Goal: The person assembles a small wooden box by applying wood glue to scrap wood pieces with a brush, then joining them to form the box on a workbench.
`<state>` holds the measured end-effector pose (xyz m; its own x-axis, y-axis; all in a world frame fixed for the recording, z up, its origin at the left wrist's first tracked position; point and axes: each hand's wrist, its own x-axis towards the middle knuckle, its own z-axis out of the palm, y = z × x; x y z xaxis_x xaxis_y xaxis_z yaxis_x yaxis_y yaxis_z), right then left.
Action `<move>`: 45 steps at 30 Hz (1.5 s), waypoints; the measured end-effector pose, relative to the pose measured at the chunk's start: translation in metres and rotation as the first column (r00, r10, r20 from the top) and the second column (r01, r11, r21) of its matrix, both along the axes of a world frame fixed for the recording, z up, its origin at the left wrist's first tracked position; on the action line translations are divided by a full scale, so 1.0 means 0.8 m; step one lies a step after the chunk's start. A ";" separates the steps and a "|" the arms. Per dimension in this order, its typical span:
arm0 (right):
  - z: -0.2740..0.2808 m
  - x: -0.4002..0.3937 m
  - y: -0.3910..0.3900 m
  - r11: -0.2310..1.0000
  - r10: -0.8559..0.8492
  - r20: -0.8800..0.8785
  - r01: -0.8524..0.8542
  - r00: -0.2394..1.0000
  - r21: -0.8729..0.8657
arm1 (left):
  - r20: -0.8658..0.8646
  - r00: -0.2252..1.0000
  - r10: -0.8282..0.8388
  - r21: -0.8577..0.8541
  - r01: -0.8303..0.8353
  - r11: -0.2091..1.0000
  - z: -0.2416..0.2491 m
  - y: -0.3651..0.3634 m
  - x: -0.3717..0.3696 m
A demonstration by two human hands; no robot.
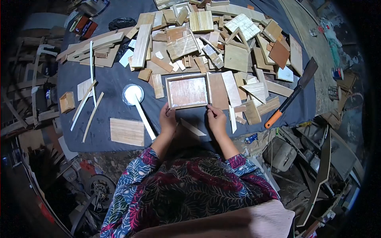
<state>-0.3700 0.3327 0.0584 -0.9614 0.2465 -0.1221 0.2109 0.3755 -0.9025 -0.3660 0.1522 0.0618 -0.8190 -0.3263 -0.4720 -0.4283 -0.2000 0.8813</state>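
A shallow wooden box with raised thin sides and whitish smears on its inner base is in front of me. My left hand grips its near left corner, fingers closed. At the near right corner, my right hand is also closed on the box, with the thumb and fingers pinched at the rim. Left of the box stands a round tub of white paste, with a long white strip reaching from it towards my left forearm. Between my wrists lies a pointed thin wood piece.
Wood offcuts are heaped across the back of the dark cloth. A machete with an orange handle lies at the right. A flat board and narrow strips are at the left. A tin stands far left.
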 end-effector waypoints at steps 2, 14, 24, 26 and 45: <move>0.001 0.000 -0.001 1.000 0.008 -0.010 -0.008 1.000 0.004 | -0.008 0.999 -0.037 -0.045 0.037 0.998 0.004 0.001 -0.001; -0.003 -0.011 0.007 0.999 0.045 0.030 -0.045 0.999 -0.023 | -0.079 0.991 -0.107 -0.140 0.096 0.986 -0.012 -0.002 0.002; -0.002 -0.015 0.015 0.996 0.063 0.095 -0.057 0.993 -0.063 | -0.128 0.988 -0.084 -0.138 0.066 0.988 -0.018 -0.001 0.001; 0.006 -0.019 0.017 0.997 0.072 0.098 -0.068 0.993 -0.042 | -0.087 0.996 -0.015 -0.004 0.014 1.000 -0.016 -0.001 0.001; 0.036 -0.059 0.009 0.941 0.169 -0.083 -0.136 0.982 0.310 | -0.073 0.997 0.018 -0.011 -0.019 1.000 0.005 0.005 -0.001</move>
<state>-0.4174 0.3396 0.0873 -0.9936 0.1054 0.0408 0.0383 0.6532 -0.7562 -0.3670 0.1559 0.0657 -0.8449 -0.3472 -0.4069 -0.3586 -0.1968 0.9125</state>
